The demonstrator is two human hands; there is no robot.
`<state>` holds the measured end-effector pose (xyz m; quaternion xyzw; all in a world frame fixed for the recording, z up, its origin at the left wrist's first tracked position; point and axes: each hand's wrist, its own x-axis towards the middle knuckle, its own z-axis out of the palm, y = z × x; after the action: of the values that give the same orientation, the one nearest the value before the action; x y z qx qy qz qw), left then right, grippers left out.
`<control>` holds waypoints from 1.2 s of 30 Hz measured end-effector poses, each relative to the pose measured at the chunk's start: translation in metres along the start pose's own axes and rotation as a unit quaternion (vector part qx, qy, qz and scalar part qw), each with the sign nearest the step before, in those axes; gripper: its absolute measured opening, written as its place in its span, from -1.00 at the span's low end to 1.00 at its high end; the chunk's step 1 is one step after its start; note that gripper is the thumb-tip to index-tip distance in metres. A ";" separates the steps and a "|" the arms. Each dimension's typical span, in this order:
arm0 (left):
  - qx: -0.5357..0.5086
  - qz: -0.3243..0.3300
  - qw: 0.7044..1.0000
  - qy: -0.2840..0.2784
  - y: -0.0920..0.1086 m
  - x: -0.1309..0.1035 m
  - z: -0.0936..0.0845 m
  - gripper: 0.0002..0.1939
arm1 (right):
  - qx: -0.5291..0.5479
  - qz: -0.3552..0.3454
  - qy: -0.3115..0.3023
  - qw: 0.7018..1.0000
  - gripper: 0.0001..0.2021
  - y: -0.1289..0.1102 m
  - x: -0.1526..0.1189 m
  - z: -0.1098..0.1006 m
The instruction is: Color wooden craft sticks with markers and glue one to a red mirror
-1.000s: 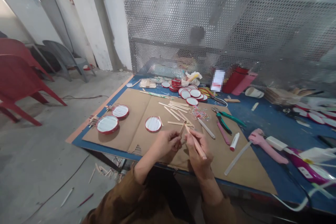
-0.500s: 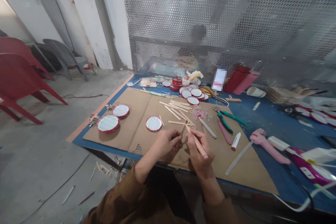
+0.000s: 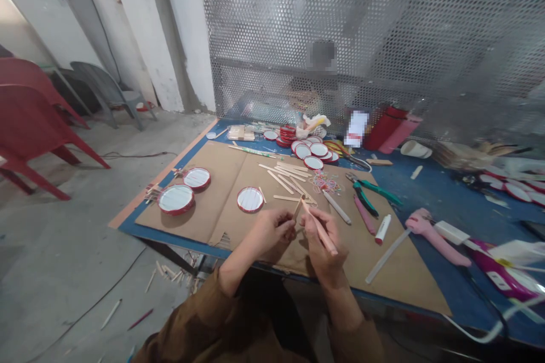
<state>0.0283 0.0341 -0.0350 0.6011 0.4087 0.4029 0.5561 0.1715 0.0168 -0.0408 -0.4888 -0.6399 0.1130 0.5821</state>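
Note:
Over the cardboard sheet [image 3: 225, 181], my left hand [image 3: 272, 228] is closed around a wooden craft stick [image 3: 297, 207] that points up and away from me. My right hand [image 3: 327, 244] grips a pale pink pen-like tool [image 3: 322, 231], its tip against or very close to the stick's upper end. A round white lid with a red rim [image 3: 250, 199] lies left of my hands, a thin stick beside it. Beyond my fingers are loose craft sticks [image 3: 293, 169] and a heap of coloured rubber bands [image 3: 326, 181]. A whitish pen [image 3: 336, 207] lies right of the sticks.
Green-handled pliers [image 3: 366, 198], a white marker [image 3: 384, 228] and a pink glue gun [image 3: 438, 237] lie to the right. Two red-rimmed discs [image 3: 175, 198] with sticks attached sit left. More lids [image 3: 313, 163] and a perforated metal screen [image 3: 264, 39] stand behind.
Both hands keep their grips. The pink tool's tip and the stick's upper end have shifted very slightly; little else differs.

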 end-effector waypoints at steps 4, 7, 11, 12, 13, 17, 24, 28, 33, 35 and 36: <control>-0.002 0.003 1.000 0.007 0.002 0.000 0.000 -0.83 | -0.003 -0.014 -0.003 1.000 -0.84 -0.003 0.002 -0.001; 0.000 0.004 1.000 0.009 0.002 0.000 0.000 -0.84 | 0.000 -0.008 -0.007 1.000 -0.83 0.000 0.001 -0.001; -0.015 -0.011 1.000 0.004 0.002 -0.001 0.000 -0.83 | 0.004 0.015 0.005 1.000 -0.80 0.005 -0.002 0.000; -0.020 -0.013 1.000 0.002 0.002 -0.001 0.000 -0.83 | 0.004 0.015 0.008 1.000 -0.79 0.005 -0.002 0.000; -0.021 -0.013 1.000 0.001 0.002 -0.001 0.000 -0.83 | 0.002 0.012 0.008 1.000 -0.79 0.005 -0.002 0.000; -0.010 -0.004 1.000 0.006 0.001 -0.001 0.000 -0.83 | -0.005 -0.005 -0.004 1.000 -0.79 0.001 0.001 -0.001; -0.010 -0.006 1.000 0.009 0.000 -0.001 0.000 -0.83 | -0.030 -0.007 -0.008 0.999 -0.80 -0.007 0.003 -0.003; 0.004 0.005 1.000 0.011 -0.001 -0.001 0.000 -0.84 | -0.032 -0.019 -0.014 0.999 -0.82 -0.010 0.004 -0.003; 0.010 0.013 1.000 0.014 0.000 -0.001 0.000 -0.85 | -0.038 -0.039 -0.013 0.998 -0.84 -0.011 0.004 -0.003; 0.008 0.013 1.000 0.015 0.001 -0.001 0.000 -0.85 | -0.041 -0.041 -0.013 0.998 -0.84 -0.012 0.004 -0.003; 0.010 0.015 1.000 0.014 0.001 -0.001 0.000 -0.85 | -0.042 -0.041 -0.014 0.998 -0.84 -0.012 0.004 -0.003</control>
<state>0.0280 0.0331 -0.0341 0.6066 0.4116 0.4157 0.5384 0.1688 0.0130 -0.0288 -0.4845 -0.6718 0.0693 0.5560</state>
